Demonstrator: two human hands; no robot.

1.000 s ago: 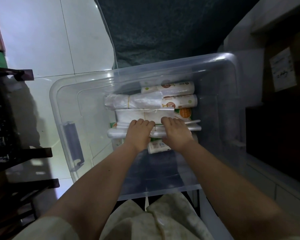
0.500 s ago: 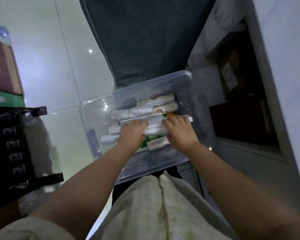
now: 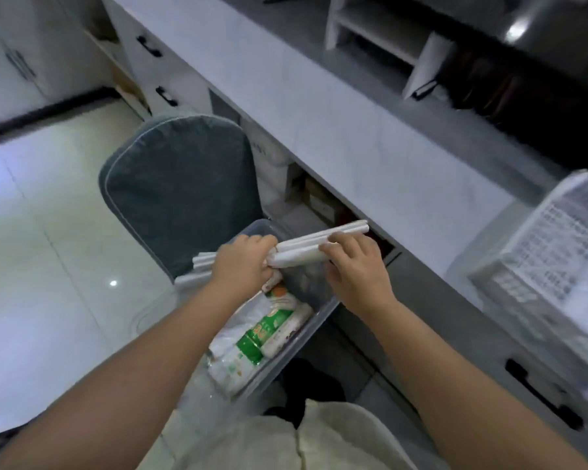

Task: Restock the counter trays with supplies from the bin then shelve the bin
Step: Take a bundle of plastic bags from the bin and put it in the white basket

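A clear plastic bin [image 3: 314, 322] sits on a grey chair, low in front of me. Inside lie several white rolled packs with green and orange labels [image 3: 269, 330]. Above the bin I hold a bundle of long white rolls [image 3: 323, 244], roughly level. My left hand [image 3: 243, 266] grips its left part and my right hand [image 3: 355, 266] holds its right part from above. A white mesh tray [image 3: 550, 259] stands on the counter to the right, its contents blurred.
The grey-white counter [image 3: 336, 130] runs diagonally from top left to the right. Below it are open shelves with boxes [image 3: 323, 201] and drawers with black handles [image 3: 540, 391]. The grey padded chair back [image 3: 180, 184] rises behind the bin. Pale floor tiles [image 3: 41, 249] lie left.
Both hands lifted the bundle of white rolls out of the bin. My view swung up and right, bringing the counter and the mesh tray into sight.
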